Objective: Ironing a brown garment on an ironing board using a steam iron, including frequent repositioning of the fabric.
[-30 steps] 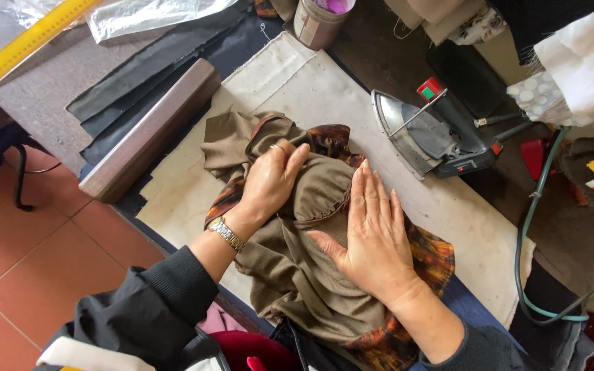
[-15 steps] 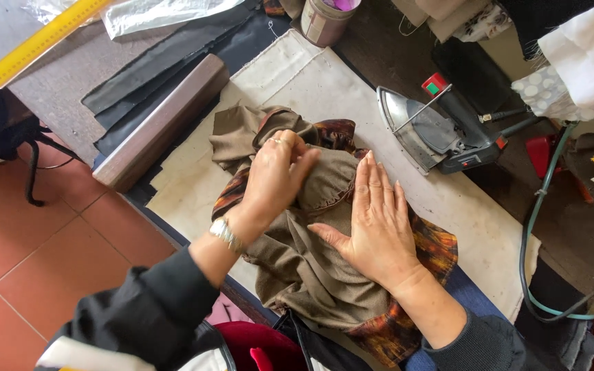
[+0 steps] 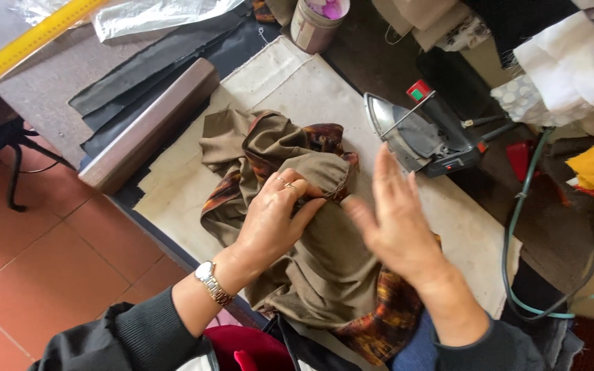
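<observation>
Olive garment (image 3: 311, 275) under left fingers (image 3: 290, 196)

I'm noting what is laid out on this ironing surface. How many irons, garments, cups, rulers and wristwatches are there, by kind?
Irons: 1, the iron lying beside the cloth.
Garments: 1, the olive garment with rust patterned lining, under the left hand; right hand raised over it.
Cups: 1, the cup.
Rulers: 1, the yellow ruler.
Wristwatches: 1, the wristwatch.
Total: 5

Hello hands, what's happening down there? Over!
Left hand pinching olive garment. Right hand open, raised above it. Iron parked beside, clear.
</observation>
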